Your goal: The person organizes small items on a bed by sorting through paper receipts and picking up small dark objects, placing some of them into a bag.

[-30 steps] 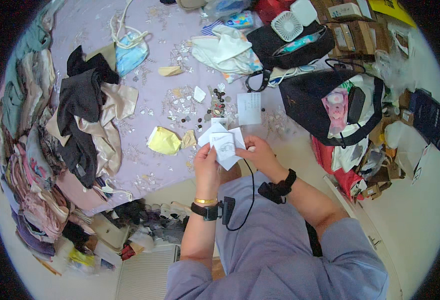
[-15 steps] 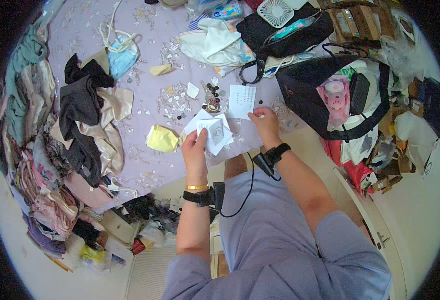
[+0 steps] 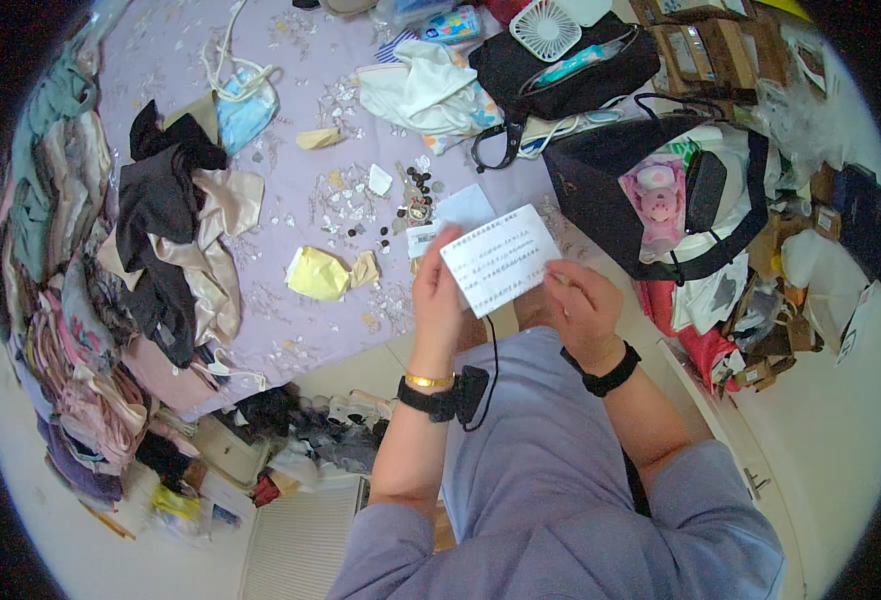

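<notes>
A white sheet of paper (image 3: 500,262) with lines of print is held tilted above the near edge of the bed. My left hand (image 3: 436,300), slightly blurred, grips its left side, with its thumb and fingers partly hidden. Against the sheet's right edge, the fingers of my right hand (image 3: 588,312) are pinched together. Behind the sheet show a pale card (image 3: 463,204) and a small white slip with a barcode (image 3: 421,241); I cannot tell whether these lie on the bed or are in my left hand. Black buttons and small metal pieces (image 3: 419,200) lie just beyond.
A yellow packet (image 3: 317,274) and a tan scrap (image 3: 364,268) lie on the flowered bedcover (image 3: 290,130). Dark and beige garments (image 3: 175,240) are at left. An open black bag (image 3: 585,185) stands at right, below a white fan (image 3: 545,30). A blue mask (image 3: 245,108) is farther off.
My left hand has moved right with the paper, and my right hand has drawn nearer to me. The printed sheet is now raised between both hands; the several fanned papers no longer show.
</notes>
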`<state>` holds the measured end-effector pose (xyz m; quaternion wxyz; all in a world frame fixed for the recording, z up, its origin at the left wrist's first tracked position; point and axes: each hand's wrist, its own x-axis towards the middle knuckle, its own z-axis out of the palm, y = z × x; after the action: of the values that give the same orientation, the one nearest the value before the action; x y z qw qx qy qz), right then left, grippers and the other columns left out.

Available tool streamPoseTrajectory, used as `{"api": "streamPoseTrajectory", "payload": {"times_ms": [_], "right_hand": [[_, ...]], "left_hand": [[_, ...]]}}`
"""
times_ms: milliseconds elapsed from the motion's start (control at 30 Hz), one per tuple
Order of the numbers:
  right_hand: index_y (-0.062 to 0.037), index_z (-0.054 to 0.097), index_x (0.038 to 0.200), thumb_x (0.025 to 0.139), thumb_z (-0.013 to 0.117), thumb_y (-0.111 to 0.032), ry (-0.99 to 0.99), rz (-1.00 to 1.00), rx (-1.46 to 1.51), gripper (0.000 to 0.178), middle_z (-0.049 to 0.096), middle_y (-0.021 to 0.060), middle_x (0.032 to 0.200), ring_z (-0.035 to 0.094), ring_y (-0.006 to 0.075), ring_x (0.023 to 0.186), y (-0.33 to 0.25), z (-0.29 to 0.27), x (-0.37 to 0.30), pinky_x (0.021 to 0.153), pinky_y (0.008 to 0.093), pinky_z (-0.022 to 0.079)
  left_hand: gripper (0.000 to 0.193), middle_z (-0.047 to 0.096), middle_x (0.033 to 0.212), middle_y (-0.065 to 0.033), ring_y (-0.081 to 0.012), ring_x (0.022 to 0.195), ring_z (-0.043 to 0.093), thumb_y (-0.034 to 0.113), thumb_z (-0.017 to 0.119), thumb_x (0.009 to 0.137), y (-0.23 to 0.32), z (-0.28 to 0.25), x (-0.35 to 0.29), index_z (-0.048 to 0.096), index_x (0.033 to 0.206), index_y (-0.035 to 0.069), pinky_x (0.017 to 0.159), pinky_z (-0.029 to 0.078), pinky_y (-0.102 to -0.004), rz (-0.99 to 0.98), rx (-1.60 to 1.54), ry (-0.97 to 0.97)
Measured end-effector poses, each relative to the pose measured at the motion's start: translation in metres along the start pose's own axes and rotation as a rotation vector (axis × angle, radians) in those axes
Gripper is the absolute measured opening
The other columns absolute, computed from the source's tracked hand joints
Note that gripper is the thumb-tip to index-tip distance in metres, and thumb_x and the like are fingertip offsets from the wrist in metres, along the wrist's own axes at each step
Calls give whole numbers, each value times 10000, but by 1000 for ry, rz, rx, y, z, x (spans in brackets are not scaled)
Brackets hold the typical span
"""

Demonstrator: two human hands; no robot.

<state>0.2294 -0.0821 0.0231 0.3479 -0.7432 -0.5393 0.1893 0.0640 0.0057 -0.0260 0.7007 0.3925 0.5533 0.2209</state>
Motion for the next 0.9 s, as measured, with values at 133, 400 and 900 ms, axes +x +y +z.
{"api": "streamPoseTrajectory", "payload": {"times_ms": [133,400,900], "right_hand": [[-53,626,833,696,637,1,-6,-206,-28,148,631,81,842,552,201,551,-7,-6,9,484,290,432],[-57,610,946,713,596,19,5,-106,26,246,618,84,945,571,211,654,-17,-4,17,557,270,453],[-77,613,1022,765,649,-82,-281,513,613,259,581,31,1033,530,116,932,-21,-8,40,747,231,416]], "left_hand": [[359,571,1085,-100,-149,978,562,285,398,947,48,11,-25,505,1115,-14,830,459,-292,-217,-617,37],[147,582,658,32,0,555,463,122,590,862,53,-4,-39,618,771,10,507,344,-156,-196,-276,140],[96,632,771,-30,-57,668,566,43,656,792,51,-4,-40,608,865,3,614,455,-209,-102,-177,144]]}}
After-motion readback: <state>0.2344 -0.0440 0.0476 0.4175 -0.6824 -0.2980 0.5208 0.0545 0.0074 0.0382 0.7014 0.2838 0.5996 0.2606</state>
